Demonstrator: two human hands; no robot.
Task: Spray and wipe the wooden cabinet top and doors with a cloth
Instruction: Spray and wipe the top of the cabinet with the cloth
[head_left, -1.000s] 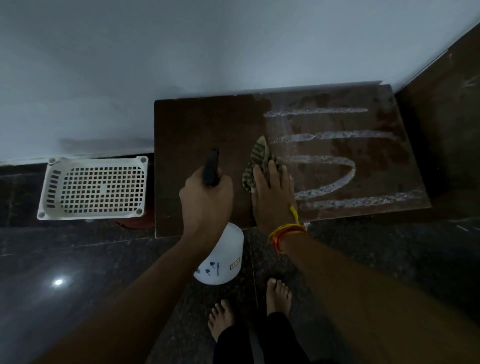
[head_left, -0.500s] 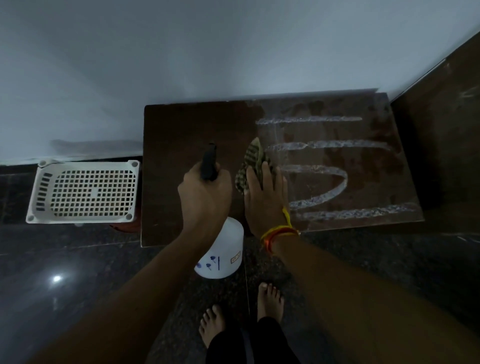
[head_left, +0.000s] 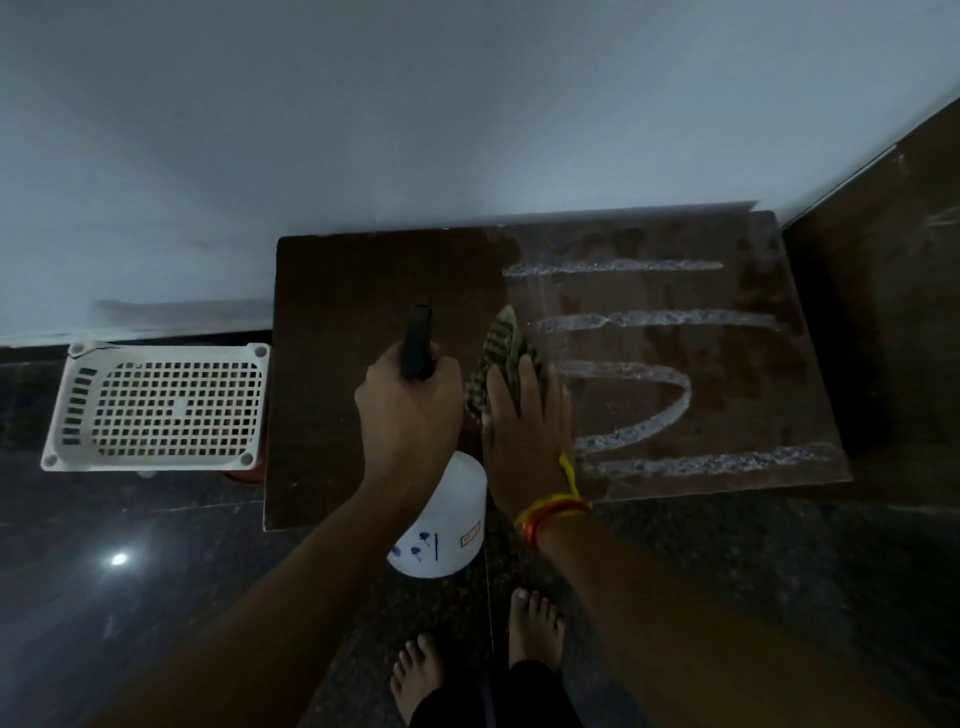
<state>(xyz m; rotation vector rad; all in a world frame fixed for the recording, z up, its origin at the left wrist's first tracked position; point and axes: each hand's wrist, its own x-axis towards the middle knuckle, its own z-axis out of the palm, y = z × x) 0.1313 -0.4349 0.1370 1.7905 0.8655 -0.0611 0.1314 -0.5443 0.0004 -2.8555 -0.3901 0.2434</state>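
Cloth (head_left: 501, 358) under flat right hand (head_left: 527, 441), seemingly pressed

The cloth (head_left: 501, 358) lies on the cabinet top (head_left: 337, 291), foam lines (head_left: 634, 374) right, basket (head_left: 156, 405) left.

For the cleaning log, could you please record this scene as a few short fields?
surface: wooden cabinet top, foam streaks across its right half
left hand: grips the spray bottle by its black head
right hand: flat, presses the checked cloth on the top
beside the cabinet: white perforated basket at left
floor: dark polished stone
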